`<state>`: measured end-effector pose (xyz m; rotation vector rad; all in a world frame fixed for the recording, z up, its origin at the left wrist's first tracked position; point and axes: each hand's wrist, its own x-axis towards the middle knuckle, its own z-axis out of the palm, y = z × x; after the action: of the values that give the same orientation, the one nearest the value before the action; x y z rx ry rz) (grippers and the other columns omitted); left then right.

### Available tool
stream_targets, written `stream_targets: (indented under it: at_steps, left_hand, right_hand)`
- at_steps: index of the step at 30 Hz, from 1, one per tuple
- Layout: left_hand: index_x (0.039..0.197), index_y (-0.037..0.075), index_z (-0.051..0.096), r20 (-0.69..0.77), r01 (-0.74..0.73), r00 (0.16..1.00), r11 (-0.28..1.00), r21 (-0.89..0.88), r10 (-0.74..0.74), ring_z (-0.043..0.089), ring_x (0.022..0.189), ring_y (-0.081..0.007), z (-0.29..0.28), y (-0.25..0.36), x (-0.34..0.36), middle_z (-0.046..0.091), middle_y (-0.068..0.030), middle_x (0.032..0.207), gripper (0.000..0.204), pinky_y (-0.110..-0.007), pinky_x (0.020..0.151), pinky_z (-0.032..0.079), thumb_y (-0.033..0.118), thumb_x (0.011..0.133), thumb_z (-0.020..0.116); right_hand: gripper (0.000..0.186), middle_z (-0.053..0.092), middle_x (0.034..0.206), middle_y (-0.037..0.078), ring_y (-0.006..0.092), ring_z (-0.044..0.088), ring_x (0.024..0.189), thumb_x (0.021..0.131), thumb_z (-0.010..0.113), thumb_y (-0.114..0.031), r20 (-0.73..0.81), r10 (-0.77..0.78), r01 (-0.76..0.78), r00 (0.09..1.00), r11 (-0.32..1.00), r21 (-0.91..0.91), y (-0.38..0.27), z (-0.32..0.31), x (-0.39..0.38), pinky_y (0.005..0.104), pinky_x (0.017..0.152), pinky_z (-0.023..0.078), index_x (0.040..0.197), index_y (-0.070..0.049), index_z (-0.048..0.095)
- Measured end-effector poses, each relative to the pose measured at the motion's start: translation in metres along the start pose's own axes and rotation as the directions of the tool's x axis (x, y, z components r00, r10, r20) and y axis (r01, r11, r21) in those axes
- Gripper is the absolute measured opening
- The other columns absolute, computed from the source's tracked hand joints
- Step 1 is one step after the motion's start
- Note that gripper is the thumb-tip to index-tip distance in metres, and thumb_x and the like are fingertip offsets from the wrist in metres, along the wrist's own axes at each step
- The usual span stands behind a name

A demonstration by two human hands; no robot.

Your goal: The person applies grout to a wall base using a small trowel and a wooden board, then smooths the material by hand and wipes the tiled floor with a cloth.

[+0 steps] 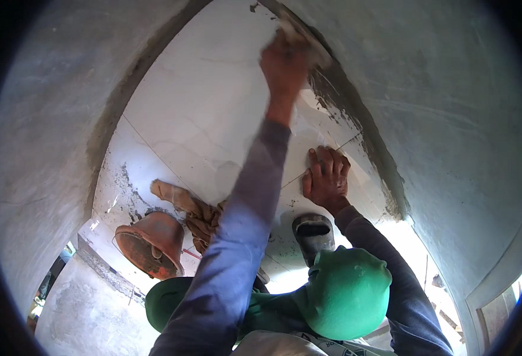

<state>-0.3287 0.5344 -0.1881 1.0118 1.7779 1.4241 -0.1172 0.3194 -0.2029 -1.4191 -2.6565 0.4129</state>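
Observation:
My left hand (286,62) reaches far forward to the foot of the right-hand wall. Its fingers are closed round a flat, pale tool (317,50), which is smeared by motion; its exact kind cannot be made out. The tool lies against a dark band of wet mortar (347,101) along the joint of wall and floor. My right hand (329,175) lies palm down on the white floor tiles (201,101), fingers spread, close to a tile joint, with nothing in it.
A reddish bucket (169,231), tipped over and crusted with mortar, lies at the left beside a crumpled brown cloth (198,213). Below my right hand is a dark shoe (314,231). My green-clad knees (347,293) are close beneath. Grey plastered walls (444,118) rise on both sides.

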Motion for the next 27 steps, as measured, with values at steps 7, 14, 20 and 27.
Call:
stream_targets:
  at_steps: [7,14,20,27]
  left_hand:
    - [0.125,-0.001,0.077,-0.082,0.013,0.997,0.989,0.147,-0.001,0.076,0.079,-0.0216,-0.03,-0.002,0.0,0.081,-0.016,0.091,0.037,-0.04,0.076,0.06,0.024,0.098,0.074]
    - [0.131,-0.004,0.07,0.151,0.283,0.947,0.959,0.017,-0.283,0.073,0.098,-0.0204,-0.058,-0.002,0.128,0.077,-0.0102,0.117,0.03,-0.035,0.093,0.06,0.013,0.108,0.063]
    - [0.121,-0.003,0.08,0.183,0.234,0.963,0.954,-0.186,-0.2,0.07,0.082,-0.0108,-0.029,-0.019,0.052,0.081,-0.0091,0.095,0.031,-0.032,0.076,0.058,0.015,0.097,0.073]
    - [0.133,-0.002,0.075,0.07,0.144,0.989,0.968,-0.206,-0.132,0.073,0.079,-0.0118,0.009,0.0,-0.06,0.081,-0.0104,0.093,0.038,-0.031,0.072,0.059,0.02,0.102,0.072]
  right_hand:
    - [0.06,0.051,0.148,0.017,0.0365,0.046,0.142,0.093,0.062,-0.035,-0.004,0.011,-0.011,1.0,1.0,-0.022,0.001,-0.003,0.001,0.0608,0.117,0.033,0.145,-0.006,0.061]
    - [0.06,0.051,0.148,0.016,0.0357,0.046,0.141,0.092,0.062,-0.034,-0.003,0.005,-0.005,1.0,1.0,-0.01,0.005,0.001,0.0,0.0602,0.117,0.034,0.144,-0.006,0.062]
    - [0.058,0.052,0.146,0.016,0.0356,0.047,0.141,0.091,0.062,-0.032,0.009,0.016,-0.016,1.0,1.0,-0.025,0.005,-0.005,-0.001,0.0598,0.116,0.035,0.142,-0.006,0.063]
    - [0.06,0.052,0.147,0.016,0.0363,0.046,0.143,0.093,0.062,-0.034,0.011,0.018,-0.018,1.0,1.0,0.0,0.001,0.0,0.0,0.0613,0.117,0.033,0.145,-0.006,0.061]
